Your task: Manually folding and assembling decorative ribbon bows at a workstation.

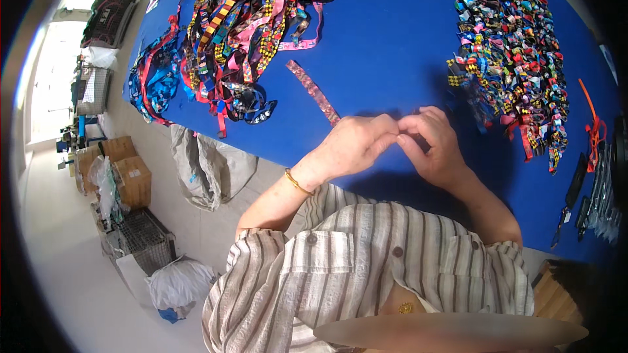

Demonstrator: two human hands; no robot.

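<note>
My left hand (361, 142) and my right hand (434, 142) meet over the near part of the blue table, fingertips pinched together. A narrow pink-and-brown patterned strap (313, 90) runs from the table into my left hand, which is closed on it. Its other end lies flat, up and to the left. My right thumb and fingers close against the left fingertips; anything between them is hidden.
A loose heap of colourful straps (245, 23) lies at the far left beside a blue strap bundle (156, 82). Dense rows of bunched straps (510, 46) cover the right. Red-handled scissors (594, 137) and thin metal tools (603, 189) lie near the right edge. A grey sack (212, 163) hangs below the left edge.
</note>
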